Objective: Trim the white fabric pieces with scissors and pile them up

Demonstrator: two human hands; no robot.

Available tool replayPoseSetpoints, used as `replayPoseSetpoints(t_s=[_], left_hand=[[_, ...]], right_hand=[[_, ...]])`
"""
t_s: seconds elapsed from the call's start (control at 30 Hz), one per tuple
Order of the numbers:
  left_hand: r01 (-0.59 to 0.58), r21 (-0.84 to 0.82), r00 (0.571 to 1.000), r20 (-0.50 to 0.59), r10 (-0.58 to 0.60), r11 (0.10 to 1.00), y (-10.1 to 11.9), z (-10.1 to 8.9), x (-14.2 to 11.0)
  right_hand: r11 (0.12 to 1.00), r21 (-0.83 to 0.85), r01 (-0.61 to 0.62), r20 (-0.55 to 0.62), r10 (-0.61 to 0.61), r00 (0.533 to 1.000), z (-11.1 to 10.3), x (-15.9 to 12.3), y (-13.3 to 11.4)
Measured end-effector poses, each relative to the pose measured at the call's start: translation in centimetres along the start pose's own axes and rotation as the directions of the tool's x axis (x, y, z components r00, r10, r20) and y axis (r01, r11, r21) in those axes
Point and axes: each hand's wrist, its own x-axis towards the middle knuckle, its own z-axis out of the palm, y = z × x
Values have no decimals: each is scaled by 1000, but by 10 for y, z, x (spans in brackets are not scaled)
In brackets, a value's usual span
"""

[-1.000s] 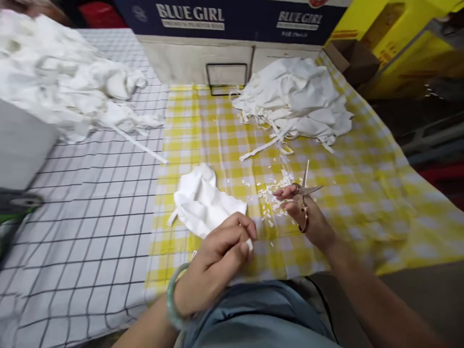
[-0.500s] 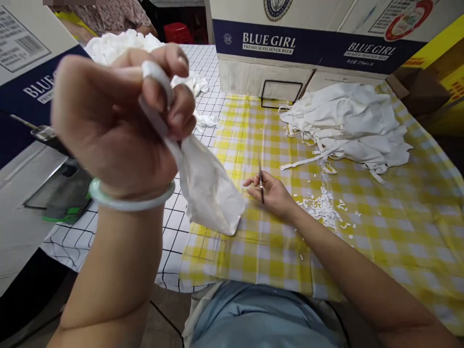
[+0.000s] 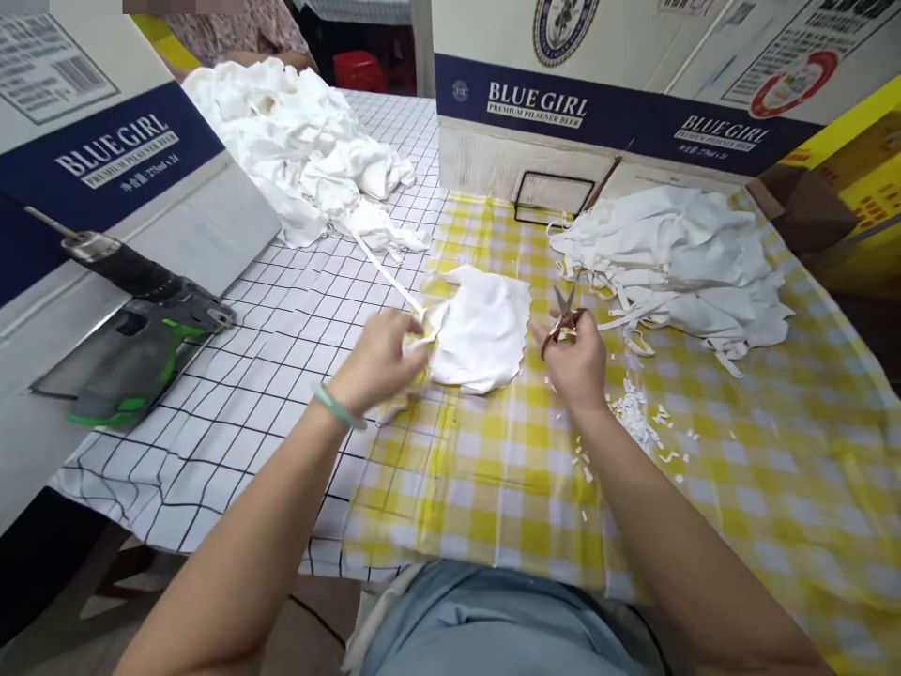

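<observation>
A white fabric piece with a long thin strap (image 3: 480,329) lies on the yellow checked cloth in front of me. My left hand (image 3: 386,357) pinches it at its left edge, near the strap. In my right hand (image 3: 575,361) is a pair of scissors (image 3: 563,314), blades parted and pointing away from me, just right of the fabric piece. Small white cut scraps (image 3: 637,418) are scattered beside my right forearm. Farther right lies a heap of white fabric pieces with straps (image 3: 676,263).
A larger heap of white fabric (image 3: 302,141) lies at the back left. A power drill (image 3: 141,310) rests by the left cardboard box (image 3: 133,150). Another box (image 3: 521,103) stands at the back, with a black wire frame (image 3: 553,199) before it. Part of another person (image 3: 239,33) shows behind.
My left hand has come down from close to the camera to the table, laying the fabric piece flat. My right hand has moved slightly right, and the scissors blades now show parted.
</observation>
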Motion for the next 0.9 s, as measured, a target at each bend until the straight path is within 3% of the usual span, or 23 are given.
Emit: replayPoseSetpoints(t_s=[0.07,0.17,0.27,0.37,0.43,0.57,0.7,0.83,0.9], left_hand=[[31,-15,998,60,-30,999,-12,25,-28],[96,-64,995,32,-94,993,-14,46,-45],[152,-166,988,43,-147,974,-10,40,-51],[209,-251,977,103,-189,945,-9,23,-66],[252,-253,968,75,-240,934,-12,18,-72],[291,-224,949,-55,-310,930,-20,30,-49],[301,-323,947,-6,-320,897,-20,35,-24],[331,-542,942,137,-307,773,-8,10,-51],[342,-767,936,228,-269,542,2,-3,-76]], right_hand=[[999,5,36,51,-36,998,-3,-11,2],[987,155,38,254,-77,964,11,-28,-9],[976,212,54,402,-138,905,32,-37,-18],[981,166,96,493,-167,854,44,-40,-19],[986,120,114,536,-161,829,47,-41,-19],[977,66,200,560,-203,804,47,-47,-20],[973,72,220,562,-222,797,37,-57,-18],[989,55,140,493,-149,857,20,-65,-16],[992,98,74,478,-112,871,14,-68,-21]])
